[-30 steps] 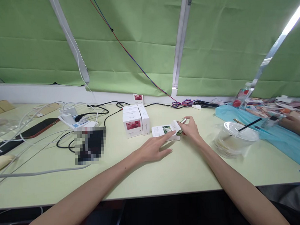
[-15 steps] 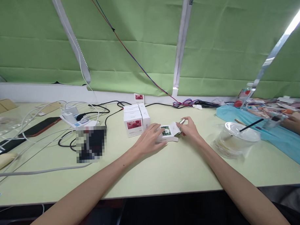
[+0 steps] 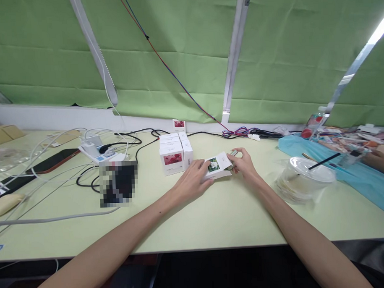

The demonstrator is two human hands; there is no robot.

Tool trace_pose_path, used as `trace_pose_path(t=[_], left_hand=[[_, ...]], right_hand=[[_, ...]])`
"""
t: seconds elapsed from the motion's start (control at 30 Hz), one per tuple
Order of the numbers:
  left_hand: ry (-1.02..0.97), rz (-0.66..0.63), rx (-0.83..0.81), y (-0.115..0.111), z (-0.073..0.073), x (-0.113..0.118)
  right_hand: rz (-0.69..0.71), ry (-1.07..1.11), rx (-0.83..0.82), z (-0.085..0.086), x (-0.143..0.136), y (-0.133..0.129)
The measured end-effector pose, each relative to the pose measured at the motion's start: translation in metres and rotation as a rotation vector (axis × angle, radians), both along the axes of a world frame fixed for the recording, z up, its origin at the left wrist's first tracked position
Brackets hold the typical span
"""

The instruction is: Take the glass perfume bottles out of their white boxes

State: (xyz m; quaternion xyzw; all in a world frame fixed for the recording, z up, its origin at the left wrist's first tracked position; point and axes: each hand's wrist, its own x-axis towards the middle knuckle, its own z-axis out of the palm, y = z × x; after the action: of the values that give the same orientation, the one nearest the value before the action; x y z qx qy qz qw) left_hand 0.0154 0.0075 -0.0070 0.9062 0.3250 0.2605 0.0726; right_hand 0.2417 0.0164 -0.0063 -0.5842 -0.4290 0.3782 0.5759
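Fingers of the left hand [image 3: 190, 178] grasp the left end of a small white carton [image 3: 218, 165], printed with a white flower on green leaves, as it lies on its side in the middle of a pale green worktop [image 3: 213, 221]. At the carton's right end, beside a raised flap, fingers of the right hand [image 3: 245, 166] pinch a small silver-topped item [image 3: 234, 152]; its lower part is hidden, and how far it sits inside the carton cannot be told.

Just beyond the left hand stands a tight cluster of white boxes [image 3: 174, 165], the front one bearing a red floral picture, with a similar box [image 3: 179, 124] upright behind them. To the left, near a blurred-out dark patch, lie a white power strip [image 3: 101, 157], tangled cables and a dark phone [image 3: 57, 161] with a reddish edge. To the right, a clear lidded tub [image 3: 303, 178] with a black straw [image 3: 325, 160] stands near a blue plastic sheet [image 3: 347, 176], where another person's hand [image 3: 381, 157] shows at the edge. Green blinds [image 3: 176, 64] hang behind, crossed by red and blue wires [image 3: 173, 74].
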Motion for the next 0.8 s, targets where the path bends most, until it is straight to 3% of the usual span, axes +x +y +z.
trace_pose_path(t=[0.57,0.8], left_hand=[[0.025,0.052,0.032,-0.0006,0.0028,0.0002],[-0.004,0.115,-0.076,-0.0044,0.0002,0.0001]], right_hand=[[0.122,0.026,0.166,0.0051,-0.0068,-0.0066],[0.185,0.001,0.173,0.0034,-0.0087,-0.0064]])
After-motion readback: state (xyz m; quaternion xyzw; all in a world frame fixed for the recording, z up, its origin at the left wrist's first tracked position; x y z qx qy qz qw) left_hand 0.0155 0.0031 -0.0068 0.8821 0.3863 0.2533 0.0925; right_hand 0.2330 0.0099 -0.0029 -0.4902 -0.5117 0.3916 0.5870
